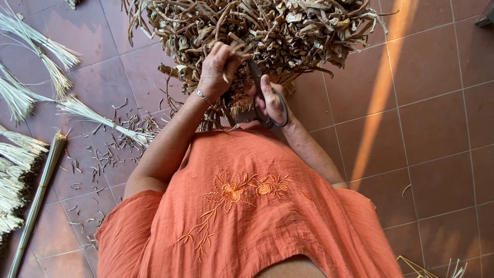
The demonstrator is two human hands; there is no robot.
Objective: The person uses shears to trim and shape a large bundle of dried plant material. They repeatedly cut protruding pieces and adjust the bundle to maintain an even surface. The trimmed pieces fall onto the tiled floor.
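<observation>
My left hand (pixel 218 69) grips a dried brown leaf strip (pixel 237 49) at the near edge of a large heap of dried plant strips (pixel 267 25). A thin silver bracelet (pixel 202 96) circles that wrist. My right hand (pixel 270 100) holds dark metal scissors (pixel 263 92), fingers through the loop handles, blades pointing up toward the strip in my left hand. Both hands sit close together, just in front of my orange embroidered shirt (pixel 247 206).
Red-brown floor tiles (pixel 427 103) lie all around. Pale bundled grass stalks (pixel 31 46) and trimmed bunches (pixel 15 170) lie at the left, with small cut scraps (pixel 103 154) scattered beside them. A band of sunlight (pixel 381 98) crosses the tiles at right.
</observation>
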